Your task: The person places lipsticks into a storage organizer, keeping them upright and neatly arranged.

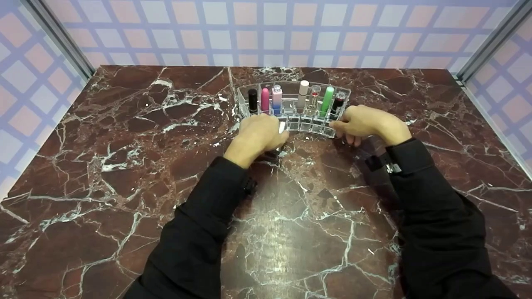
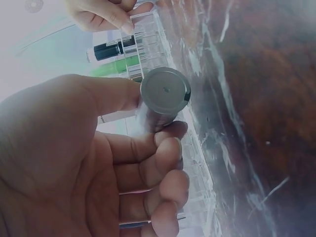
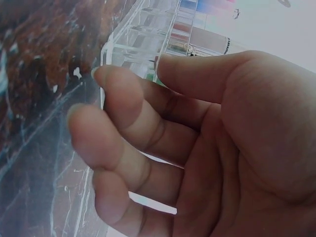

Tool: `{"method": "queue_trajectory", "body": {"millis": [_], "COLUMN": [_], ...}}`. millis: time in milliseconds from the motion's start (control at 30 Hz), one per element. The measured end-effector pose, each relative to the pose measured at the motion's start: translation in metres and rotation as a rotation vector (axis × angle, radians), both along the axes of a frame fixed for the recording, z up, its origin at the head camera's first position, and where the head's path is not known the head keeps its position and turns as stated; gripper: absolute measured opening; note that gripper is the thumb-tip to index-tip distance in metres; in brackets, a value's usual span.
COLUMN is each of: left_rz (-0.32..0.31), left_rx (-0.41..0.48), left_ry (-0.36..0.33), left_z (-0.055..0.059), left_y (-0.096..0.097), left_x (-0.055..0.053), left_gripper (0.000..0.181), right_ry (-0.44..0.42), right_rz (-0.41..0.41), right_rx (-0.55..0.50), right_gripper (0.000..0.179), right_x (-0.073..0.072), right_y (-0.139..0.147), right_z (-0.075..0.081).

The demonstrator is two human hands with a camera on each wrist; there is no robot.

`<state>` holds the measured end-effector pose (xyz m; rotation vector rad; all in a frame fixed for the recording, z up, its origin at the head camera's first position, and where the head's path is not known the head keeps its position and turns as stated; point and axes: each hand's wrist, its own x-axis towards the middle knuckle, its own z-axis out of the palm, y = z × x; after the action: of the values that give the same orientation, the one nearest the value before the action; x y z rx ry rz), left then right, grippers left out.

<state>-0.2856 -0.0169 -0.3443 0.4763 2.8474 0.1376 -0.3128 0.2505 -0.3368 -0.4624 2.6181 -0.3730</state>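
Note:
A clear curved lipstick organizer (image 1: pixel 316 129) stands toward the back of the table. My left hand (image 1: pixel 258 132) is at its front left and pinches a lipstick (image 2: pixel 165 91) between thumb and fingers; the round grey end faces the left wrist camera. In the head view only a white bit of that lipstick (image 1: pixel 282 127) shows past the hand. At the organizer's front right corner, my right hand (image 1: pixel 368 123) grips the clear wall with thumb and index finger, the other fingers loosely bent below. The exact contact of the right index finger is partly hidden.
In the organizer's back row stand a black tube (image 1: pixel 252 100), a pink one (image 1: pixel 265 99), a pink-and-blue one (image 1: pixel 277 99), a green one (image 1: pixel 327 101) and several others. Behind the marbled table (image 1: pixel 124 199) rises a checkered wall (image 1: pixel 270 33).

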Motion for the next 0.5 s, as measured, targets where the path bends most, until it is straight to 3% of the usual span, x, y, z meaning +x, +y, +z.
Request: {"method": "queue_trajectory", "body": {"millis": [267, 500], "left_rz": [-0.008, -0.015], "left_rx": [0.058, 0.182], "left_ry": [0.011, -0.008], "left_z": [0.0047, 0.0077], "left_y": [-0.0009, -0.0012], "left_x": [-0.0011, -0.0007], "left_gripper": [0.046, 0.044], "right_ry": [0.052, 0.211], "right_rz": [0.003, 0.032], "right_rx": [-0.02, -0.054], "right_gripper": [0.048, 0.046], "right_x": [0.0039, 0.0053], "right_y": [-0.0002, -0.0037], "right_z": [0.0058, 0.0051]}}
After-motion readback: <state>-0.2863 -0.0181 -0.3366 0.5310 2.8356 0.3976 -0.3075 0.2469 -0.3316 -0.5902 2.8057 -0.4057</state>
